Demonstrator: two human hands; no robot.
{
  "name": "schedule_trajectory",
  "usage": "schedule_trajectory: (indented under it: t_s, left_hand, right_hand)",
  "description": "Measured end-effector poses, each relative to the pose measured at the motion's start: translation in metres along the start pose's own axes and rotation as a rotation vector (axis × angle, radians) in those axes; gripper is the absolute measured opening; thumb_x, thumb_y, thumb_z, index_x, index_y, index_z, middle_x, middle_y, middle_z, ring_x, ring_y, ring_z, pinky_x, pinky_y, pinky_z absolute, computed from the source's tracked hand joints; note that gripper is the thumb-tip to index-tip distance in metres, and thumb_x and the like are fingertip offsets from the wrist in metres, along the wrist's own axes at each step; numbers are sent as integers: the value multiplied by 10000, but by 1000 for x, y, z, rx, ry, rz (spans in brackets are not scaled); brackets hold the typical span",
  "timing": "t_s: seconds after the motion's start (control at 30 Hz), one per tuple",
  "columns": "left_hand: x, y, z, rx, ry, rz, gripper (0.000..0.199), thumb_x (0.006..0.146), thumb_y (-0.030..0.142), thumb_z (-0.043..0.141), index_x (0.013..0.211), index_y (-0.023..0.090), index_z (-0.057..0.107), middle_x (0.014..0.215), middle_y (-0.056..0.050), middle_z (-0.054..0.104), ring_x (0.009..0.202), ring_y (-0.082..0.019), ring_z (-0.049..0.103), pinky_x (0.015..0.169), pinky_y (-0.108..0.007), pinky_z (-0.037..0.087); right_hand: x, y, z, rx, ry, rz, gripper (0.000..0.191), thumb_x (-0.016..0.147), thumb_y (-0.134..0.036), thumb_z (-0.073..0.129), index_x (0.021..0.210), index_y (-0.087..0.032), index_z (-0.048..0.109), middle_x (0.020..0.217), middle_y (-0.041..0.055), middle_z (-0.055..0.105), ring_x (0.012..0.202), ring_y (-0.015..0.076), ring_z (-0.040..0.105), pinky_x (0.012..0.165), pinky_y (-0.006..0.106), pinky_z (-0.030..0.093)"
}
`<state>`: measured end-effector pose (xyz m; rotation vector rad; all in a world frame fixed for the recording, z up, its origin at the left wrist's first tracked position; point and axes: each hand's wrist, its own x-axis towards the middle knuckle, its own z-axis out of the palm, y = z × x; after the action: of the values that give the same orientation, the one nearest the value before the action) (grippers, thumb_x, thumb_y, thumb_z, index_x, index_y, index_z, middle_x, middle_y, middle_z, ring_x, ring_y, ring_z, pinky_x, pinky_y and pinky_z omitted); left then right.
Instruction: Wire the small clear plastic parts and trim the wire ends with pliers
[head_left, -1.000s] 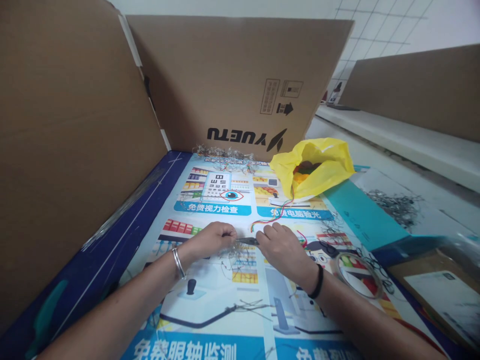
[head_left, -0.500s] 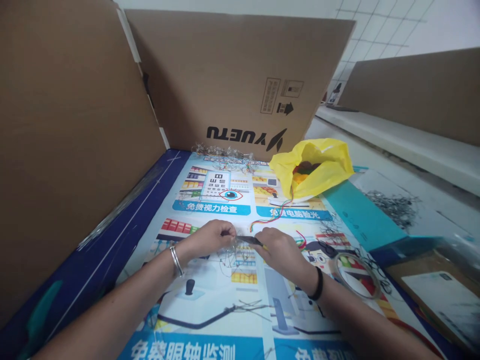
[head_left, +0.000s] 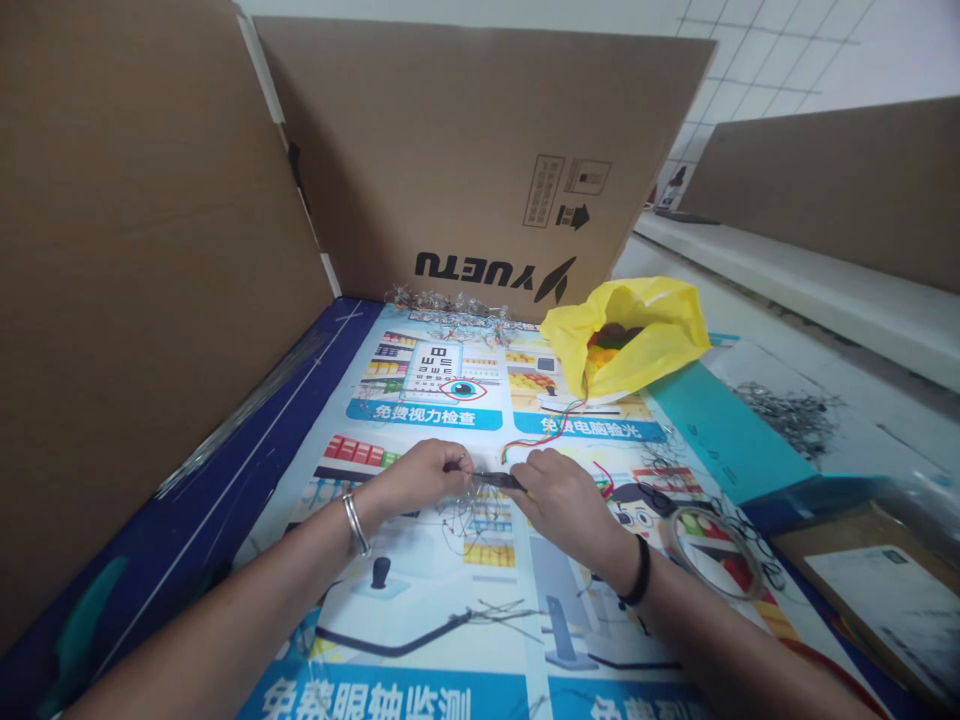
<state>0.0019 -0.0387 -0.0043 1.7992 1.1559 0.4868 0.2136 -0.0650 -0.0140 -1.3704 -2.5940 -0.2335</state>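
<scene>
In the middle of the head view my left hand (head_left: pixel 431 472), with a silver bangle on its wrist, is closed in a pinch on a tangle of thin wire (head_left: pixel 480 515). The loops hang below the fingertips. My right hand (head_left: pixel 566 500), wearing a black band, is wrapped round a pair of pliers (head_left: pixel 501 481). Their dark jaws point left and meet the wire close to my left fingertips; a bit of yellow handle shows. Red, green and yellow threads (head_left: pixel 544 438) lie just beyond my right hand. Loose cut wires (head_left: pixel 495 612) rest on the printed sheet nearer to me.
Cardboard panels (head_left: pixel 480 140) stand at the back and left. A yellow bag (head_left: pixel 660 330) with coloured contents opens toward me. Wire bits (head_left: pixel 450 303) line the back edge. At right are a tape roll (head_left: pixel 679 565), a dark wire pile (head_left: pixel 787 415) and a box (head_left: pixel 885 590).
The plier jaws have turned slightly and look narrower against the wire beside my left fingertips. Both hands stay almost where they were.
</scene>
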Motion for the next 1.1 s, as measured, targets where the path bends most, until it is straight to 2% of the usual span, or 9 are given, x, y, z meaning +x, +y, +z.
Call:
schedule_trajectory:
  t_s: [0.47, 0.67, 0.83, 1.0, 1.1]
  left_hand:
    - [0, -1, 7, 17, 91, 12, 75, 673, 206, 483, 652, 153, 532, 582, 43, 462, 542, -78, 390, 494, -179, 281]
    - [-2, 1, 9, -6, 93, 4, 73, 674, 200, 477, 649, 153, 527, 577, 43, 462, 540, -80, 384, 493, -182, 284]
    - [-3, 3, 9, -27, 92, 11, 78, 667, 199, 476, 648, 154, 537, 589, 38, 478, 544, -82, 395, 497, -180, 295]
    - [-1, 2, 8, -116, 58, -9, 77, 666, 232, 491, 648, 160, 512, 545, 54, 424, 482, -70, 347, 463, -183, 268]
    - [0, 0, 6, -178, 33, -32, 87, 672, 248, 503, 654, 163, 499, 528, 61, 390, 461, -64, 324, 449, -183, 244]
  right_hand:
    - [-1, 2, 1, -170, 68, -31, 71, 817, -251, 539, 785, -189, 552, 763, 54, 527, 753, 210, 431, 633, 317, 250]
    - [-1, 2, 0, -162, 29, -39, 28, 805, -196, 547, 780, -185, 552, 752, 49, 544, 738, 206, 443, 620, 315, 254]
    - [-1, 3, 3, -82, -11, -5, 66, 818, -232, 540, 782, -180, 558, 756, 45, 564, 738, 194, 471, 629, 299, 282]
    - [0, 5, 6, 168, -104, 78, 208, 867, -344, 468, 782, -179, 562, 765, 29, 580, 747, 153, 518, 640, 246, 327]
    - [1, 6, 3, 291, -142, 123, 231, 865, -365, 459, 763, -184, 558, 759, 16, 582, 727, 137, 530, 620, 229, 329]
